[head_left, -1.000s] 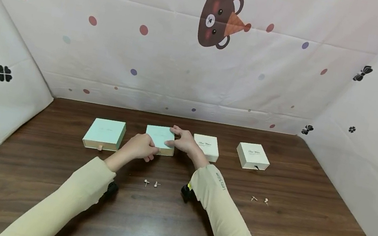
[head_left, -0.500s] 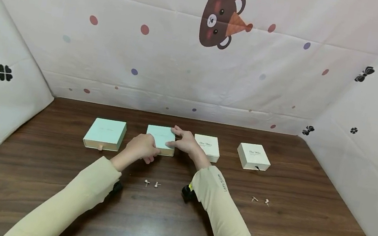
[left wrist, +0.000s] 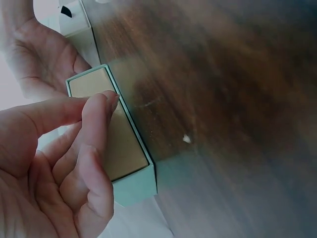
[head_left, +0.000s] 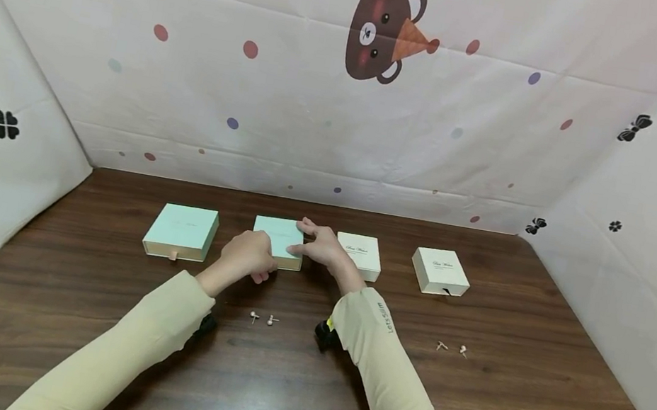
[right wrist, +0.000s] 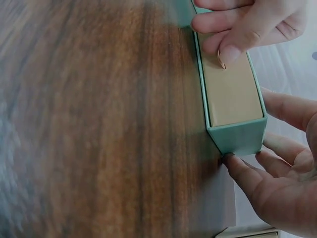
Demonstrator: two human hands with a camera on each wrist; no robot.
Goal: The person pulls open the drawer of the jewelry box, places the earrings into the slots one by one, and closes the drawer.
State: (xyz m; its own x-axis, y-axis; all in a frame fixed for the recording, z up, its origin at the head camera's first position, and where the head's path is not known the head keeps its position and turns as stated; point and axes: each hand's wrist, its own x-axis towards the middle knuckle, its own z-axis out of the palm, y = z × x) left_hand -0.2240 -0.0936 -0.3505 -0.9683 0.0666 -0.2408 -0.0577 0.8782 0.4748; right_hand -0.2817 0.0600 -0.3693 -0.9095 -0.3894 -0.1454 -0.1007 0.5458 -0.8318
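Observation:
The mint-green drawer box [head_left: 274,228] lies on the table between both hands, its gold-coloured drawer front [right wrist: 233,94] toward me. At that front, my left hand [head_left: 246,254] pinches a small ribbon tab [right wrist: 221,60] between thumb and fingers. My right hand [head_left: 326,249] grips the box by its right side, thumb on top. In the right wrist view the drawer front sits about level with the sleeve's rim. Nearer to me lie two pearl-headed stud earrings, one on the left [head_left: 254,316] and one on the right [head_left: 271,321].
A larger mint box [head_left: 181,228] with a tab stands at the left. Right of my hand are a white box [head_left: 360,247] and another white box [head_left: 441,266] with a black tab. Two more small studs [head_left: 441,346] lie at the right. Patterned cloth [head_left: 226,74] backs the table.
My left wrist and forearm have shifted slightly to the right while the fingers stay at the drawer front. The right hand and the box keep their place.

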